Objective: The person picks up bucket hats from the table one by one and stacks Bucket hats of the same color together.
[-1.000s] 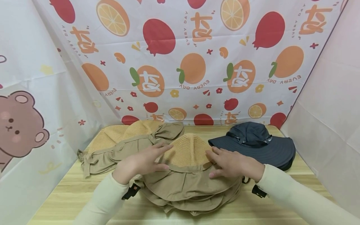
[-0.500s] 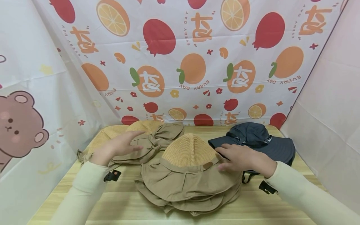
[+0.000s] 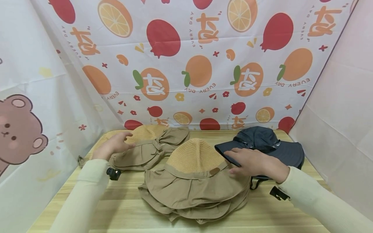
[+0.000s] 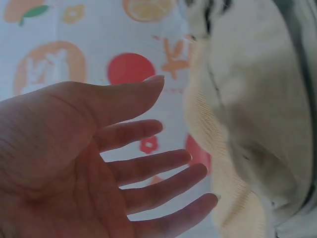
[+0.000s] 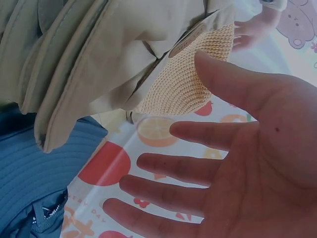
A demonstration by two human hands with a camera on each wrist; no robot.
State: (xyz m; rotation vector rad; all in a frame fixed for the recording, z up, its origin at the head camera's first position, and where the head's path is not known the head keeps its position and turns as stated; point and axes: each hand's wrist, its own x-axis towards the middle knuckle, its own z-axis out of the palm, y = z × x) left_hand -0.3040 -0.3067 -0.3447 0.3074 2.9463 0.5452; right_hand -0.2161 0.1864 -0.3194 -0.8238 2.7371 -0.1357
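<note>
A stack of khaki sun hats (image 3: 198, 191) with a straw crown on top stands in the middle of the table. My left hand (image 3: 115, 145) is over the khaki hats at the back left, nearest a straw-crowned hat with a bow (image 3: 145, 153); its fingers are extended and hold nothing in the left wrist view. My right hand (image 3: 257, 163), fingers spread and holding nothing, hovers between the stack and a navy wide-brimmed hat (image 3: 287, 155). In the right wrist view the stacked brims (image 5: 124, 54) lie beyond the thumb. Another straw-crowned hat is mostly hidden behind my left hand.
The wooden table (image 3: 122, 207) ends at a fruit-print cloth (image 3: 180, 42) at the back. White cloth walls close off both sides, the left one bearing a printed bear (image 3: 20, 129). Dark straps (image 3: 256, 183) trail from the navy hat beside the stack.
My left hand has left the central stack and moved left over the back-left hats. My right hand has drawn a little to the right, away from the crown. The hat stack stays in place.
</note>
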